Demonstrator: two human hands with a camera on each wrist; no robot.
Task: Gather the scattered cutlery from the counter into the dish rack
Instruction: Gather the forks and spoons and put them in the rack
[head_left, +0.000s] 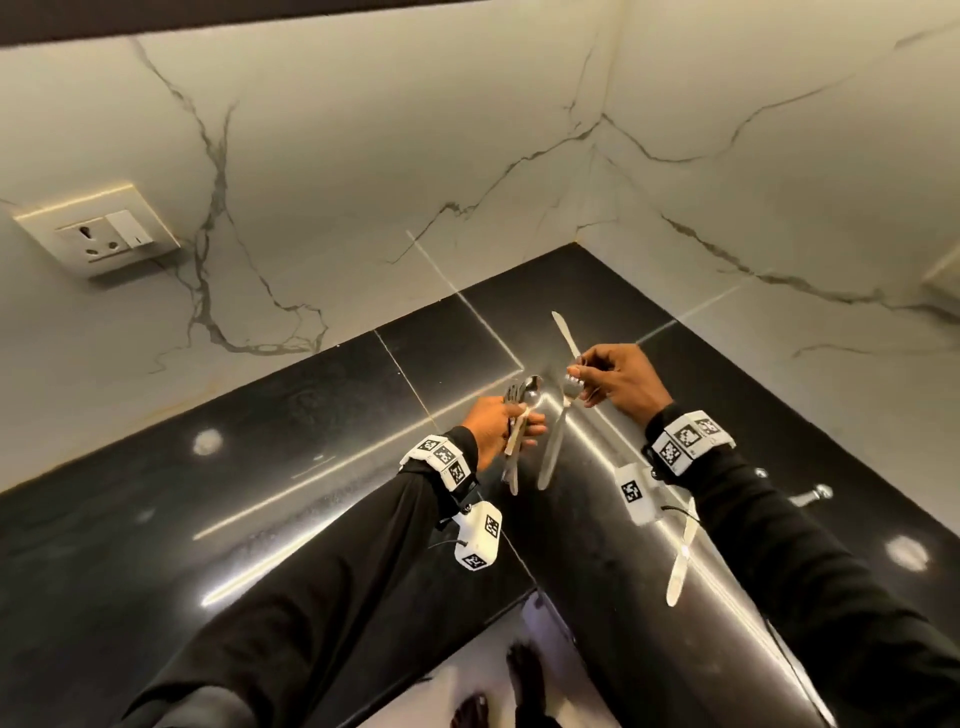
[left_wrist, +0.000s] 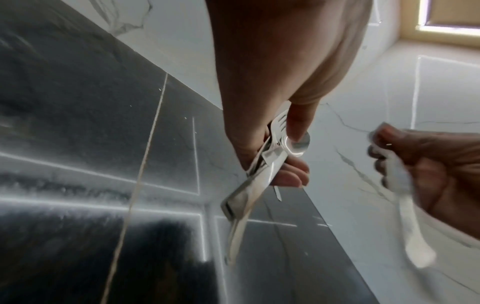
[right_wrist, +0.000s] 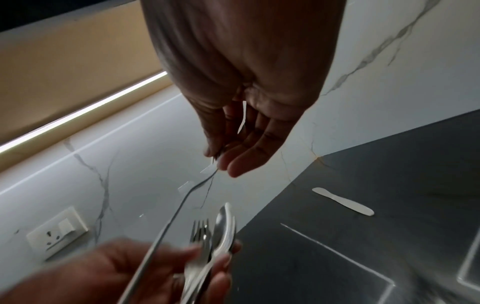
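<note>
My left hand (head_left: 522, 428) grips a bundle of cutlery (head_left: 519, 405), forks and a spoon with their heads pointing up; the same bundle (left_wrist: 262, 170) crosses the palm in the left wrist view. My right hand (head_left: 579, 382) pinches a fork (head_left: 556, 436) by its head, handle hanging down right beside the bundle. From the right wrist, that fork (right_wrist: 176, 214) slants toward the left hand (right_wrist: 182, 267). One knife (head_left: 565, 332) lies on the black counter (head_left: 311, 467) behind my right hand; another knife (head_left: 682, 564) lies under my right forearm. No dish rack is in view.
Marble walls meet in a corner behind the counter (head_left: 597, 156). A wall socket (head_left: 104, 231) sits at the left. A small metal piece (head_left: 811, 496) shows past my right sleeve. The counter's front edge and floor lie below (head_left: 519, 649).
</note>
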